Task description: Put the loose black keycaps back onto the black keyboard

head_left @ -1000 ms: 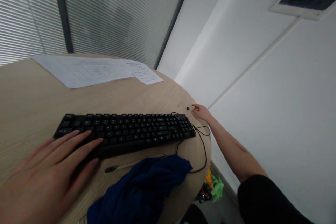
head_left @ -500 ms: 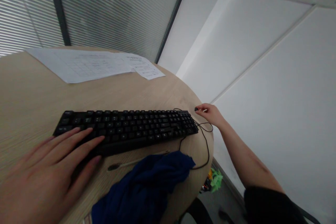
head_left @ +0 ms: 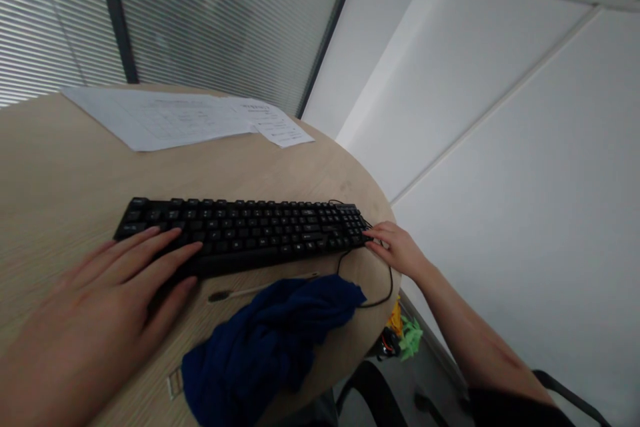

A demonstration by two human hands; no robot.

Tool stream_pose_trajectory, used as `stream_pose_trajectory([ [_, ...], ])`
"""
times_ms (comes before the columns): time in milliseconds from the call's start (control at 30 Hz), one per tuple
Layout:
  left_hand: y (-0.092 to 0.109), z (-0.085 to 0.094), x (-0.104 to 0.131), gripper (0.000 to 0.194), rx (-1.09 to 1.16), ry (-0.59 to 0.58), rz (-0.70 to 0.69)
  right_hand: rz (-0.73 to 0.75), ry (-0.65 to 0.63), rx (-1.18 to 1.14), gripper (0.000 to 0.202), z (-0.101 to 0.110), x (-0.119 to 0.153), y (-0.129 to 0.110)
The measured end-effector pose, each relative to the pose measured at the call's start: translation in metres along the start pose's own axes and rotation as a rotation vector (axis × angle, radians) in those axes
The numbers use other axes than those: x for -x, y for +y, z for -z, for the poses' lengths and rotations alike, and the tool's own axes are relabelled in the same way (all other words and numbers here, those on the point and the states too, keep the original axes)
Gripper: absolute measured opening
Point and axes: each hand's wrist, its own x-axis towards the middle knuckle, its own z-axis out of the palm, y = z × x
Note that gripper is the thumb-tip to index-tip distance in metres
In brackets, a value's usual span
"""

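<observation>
A black keyboard (head_left: pixel 270 227) lies across the light wooden table. My left hand (head_left: pixel 117 293) rests on its left end, fingers stretched out and spread over the keys, thumb along the front edge. At the opposite end, my right hand (head_left: pixel 397 247) has its fingertips and thumb closed about the keyboard's right edge; part of the contact is hidden. A thin black cable (head_left: pixel 391 283) runs from behind that hand and curves down toward a crumpled dark blue cloth (head_left: pixel 270 340). Between cloth and keyboard lies a brush with a pale handle and dark bristles (head_left: pixel 220 295).
Printed sheets of paper (head_left: pixel 195 117) lie at the table's far side. A small pale rectangular frame (head_left: pixel 175 383) is left of the cloth. The round table edge curves close to a white wall (head_left: pixel 500 180). Green and yellow items (head_left: pixel 411 337) and a chair (head_left: pixel 375 390) are below.
My right hand has moved from beyond the keyboard, where it pinched a small dark piece, down to the keyboard's right end. That piece no longer shows. My left hand stays on the keys.
</observation>
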Motion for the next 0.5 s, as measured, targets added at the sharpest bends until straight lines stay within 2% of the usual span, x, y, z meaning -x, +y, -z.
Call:
stream_pose_trajectory([
  [100,0.0,0.002,0.001,0.059,-0.068,-0.018,-0.086,-0.024,0.035,0.076,0.032,-0.006,0.006,-0.002],
  [500,-0.002,0.003,0.001,0.058,-0.111,-0.016,-0.141,-0.071,0.128,0.285,0.032,-0.029,0.016,-0.015],
])
